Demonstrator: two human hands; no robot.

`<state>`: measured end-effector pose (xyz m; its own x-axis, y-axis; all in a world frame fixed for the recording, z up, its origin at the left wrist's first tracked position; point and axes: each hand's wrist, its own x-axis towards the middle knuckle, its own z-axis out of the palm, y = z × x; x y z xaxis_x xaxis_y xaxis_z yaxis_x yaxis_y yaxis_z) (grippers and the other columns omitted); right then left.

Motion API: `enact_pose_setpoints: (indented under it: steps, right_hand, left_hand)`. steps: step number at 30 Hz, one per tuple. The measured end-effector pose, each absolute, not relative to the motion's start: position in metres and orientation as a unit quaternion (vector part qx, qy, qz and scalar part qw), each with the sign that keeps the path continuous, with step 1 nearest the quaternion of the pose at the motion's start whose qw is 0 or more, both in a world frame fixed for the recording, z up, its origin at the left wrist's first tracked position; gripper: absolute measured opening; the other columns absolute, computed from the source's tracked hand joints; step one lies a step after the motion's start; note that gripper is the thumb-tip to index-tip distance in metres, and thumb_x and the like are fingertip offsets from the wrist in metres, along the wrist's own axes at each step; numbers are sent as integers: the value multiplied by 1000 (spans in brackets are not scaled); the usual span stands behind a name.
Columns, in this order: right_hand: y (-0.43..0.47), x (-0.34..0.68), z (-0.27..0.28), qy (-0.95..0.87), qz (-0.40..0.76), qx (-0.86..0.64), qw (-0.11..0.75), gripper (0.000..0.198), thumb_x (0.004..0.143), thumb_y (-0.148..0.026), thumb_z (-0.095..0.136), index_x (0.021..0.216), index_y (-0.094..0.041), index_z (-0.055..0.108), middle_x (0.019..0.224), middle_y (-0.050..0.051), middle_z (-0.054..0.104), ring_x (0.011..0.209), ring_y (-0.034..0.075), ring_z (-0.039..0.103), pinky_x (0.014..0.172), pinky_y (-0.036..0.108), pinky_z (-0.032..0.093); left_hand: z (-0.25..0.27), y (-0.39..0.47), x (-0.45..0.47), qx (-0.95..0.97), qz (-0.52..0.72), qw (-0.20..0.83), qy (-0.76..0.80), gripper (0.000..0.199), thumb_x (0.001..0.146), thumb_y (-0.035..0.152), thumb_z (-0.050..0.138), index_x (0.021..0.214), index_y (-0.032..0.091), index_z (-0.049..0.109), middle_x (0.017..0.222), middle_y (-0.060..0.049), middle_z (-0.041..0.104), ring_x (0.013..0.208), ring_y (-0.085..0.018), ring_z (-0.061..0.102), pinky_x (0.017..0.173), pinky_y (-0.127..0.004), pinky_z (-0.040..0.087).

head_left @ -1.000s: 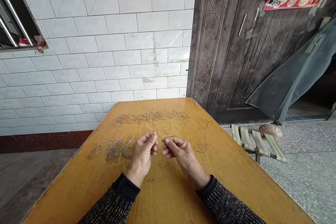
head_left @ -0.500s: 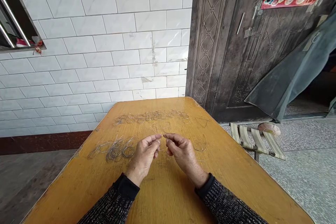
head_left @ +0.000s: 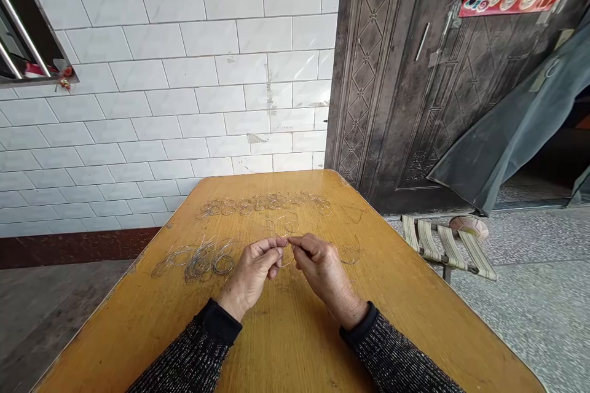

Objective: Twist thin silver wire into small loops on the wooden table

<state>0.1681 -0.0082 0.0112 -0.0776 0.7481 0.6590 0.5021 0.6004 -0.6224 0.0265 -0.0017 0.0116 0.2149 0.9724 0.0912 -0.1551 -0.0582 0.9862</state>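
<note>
My left hand (head_left: 255, 270) and my right hand (head_left: 322, 270) meet over the middle of the wooden table (head_left: 286, 344). Thumb and forefinger of each are pinched on a thin wire (head_left: 286, 216), whose loops rise just beyond the fingertips. A small curve of it also shows below them. To the left of my left hand lies a bundle of loose grey wire (head_left: 198, 261). Right of my right hand rests a thin wire coil (head_left: 351, 253). Farther back, several small coiled wire loops (head_left: 258, 202) form a row across the table.
A bent wire piece (head_left: 354, 214) lies near the table's right edge. Beyond the table stand a white tiled wall (head_left: 207, 73) and a dark carved door (head_left: 391, 73). On the right are a strap-topped folding stool (head_left: 445, 242) and a hanging grey curtain (head_left: 502, 135).
My fingertips have drawn closer together on the wire. Its loops now stand rounder and more visible above them. The view has shifted slightly.
</note>
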Motion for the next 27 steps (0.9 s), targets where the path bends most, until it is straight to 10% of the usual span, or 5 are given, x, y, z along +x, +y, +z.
enact_pose_setpoints:
  steps: [10,18,27]
  right_hand:
    - [-6,170,6,-753,88,-418,500,28,84,-19,40,84,-16,68,60,3,52,53,11,48,54,22,37]
    - [-7,168,19,-588,504,-358,522,22,69,-35,60,78,-15,63,55,-4,49,39,5,41,39,20,33]
    - [-2,170,16,-517,569,-346,538,27,60,-39,67,60,-14,54,49,-6,48,33,3,40,35,17,31]
  left_hand:
    - [15,-4,30,555,505,528,398,28,68,37,63,83,13,61,53,5,47,43,-5,38,43,-19,27]
    - [14,-2,25,560,487,542,394,26,69,39,62,71,13,60,53,4,44,46,-5,36,43,-18,26]
    - [25,-9,25,617,432,516,408,34,71,48,56,74,13,60,62,0,52,53,-9,46,47,-21,35]
